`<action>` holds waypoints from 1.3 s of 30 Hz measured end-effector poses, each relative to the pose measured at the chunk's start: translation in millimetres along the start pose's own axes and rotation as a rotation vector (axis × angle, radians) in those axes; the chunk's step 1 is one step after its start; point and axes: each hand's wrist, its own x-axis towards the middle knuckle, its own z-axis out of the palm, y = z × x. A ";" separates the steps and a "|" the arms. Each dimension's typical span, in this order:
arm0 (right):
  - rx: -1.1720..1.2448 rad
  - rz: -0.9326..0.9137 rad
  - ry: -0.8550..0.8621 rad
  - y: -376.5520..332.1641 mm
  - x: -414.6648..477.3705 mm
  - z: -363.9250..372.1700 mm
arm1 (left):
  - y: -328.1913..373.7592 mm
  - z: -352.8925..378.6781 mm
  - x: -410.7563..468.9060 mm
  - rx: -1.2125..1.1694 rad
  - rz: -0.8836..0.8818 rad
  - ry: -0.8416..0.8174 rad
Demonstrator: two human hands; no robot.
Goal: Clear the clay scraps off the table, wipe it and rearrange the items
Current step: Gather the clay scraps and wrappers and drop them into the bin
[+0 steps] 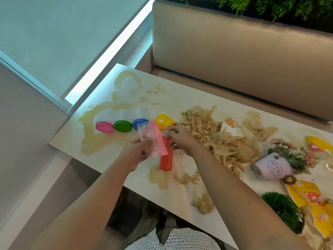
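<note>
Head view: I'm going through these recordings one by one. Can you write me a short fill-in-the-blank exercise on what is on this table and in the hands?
1. The left hand holds a clear bag whose closing strip is ____.
2. Of the three tub lids in a row, the one between the pink lid and the blue lid is ____.
3. The pale bucket marked FLOWERS lies on its ____.

Missing words: pink; green; side.

1. Beige upholstered booth seat (pixel 234 56), padded backrest filling the upper right.
2. Green foliage (pixel 261 6), hanging over the backrest's top edge.
3. Pale roller blind (pixel 54 33), upper left.
4. Bright lit strip (pixel 111 51), running diagonally between blind and seat.
</note>
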 end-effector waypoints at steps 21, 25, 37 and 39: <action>-0.741 -0.001 0.505 0.7 94.0 23.9 | -6.5 -67.7 4.1 -0.014 0.126 0.105; -0.586 -0.171 0.563 -1.8 80.7 11.1 | -8.8 -59.3 -4.1 -0.091 0.135 0.109; -0.299 -0.416 0.513 1.7 -23.9 -11.4 | -38.0 -35.8 -38.9 -0.445 0.114 0.160; -0.278 -0.417 0.467 1.3 -34.8 -7.1 | -46.1 -38.8 -47.0 -0.484 0.139 0.227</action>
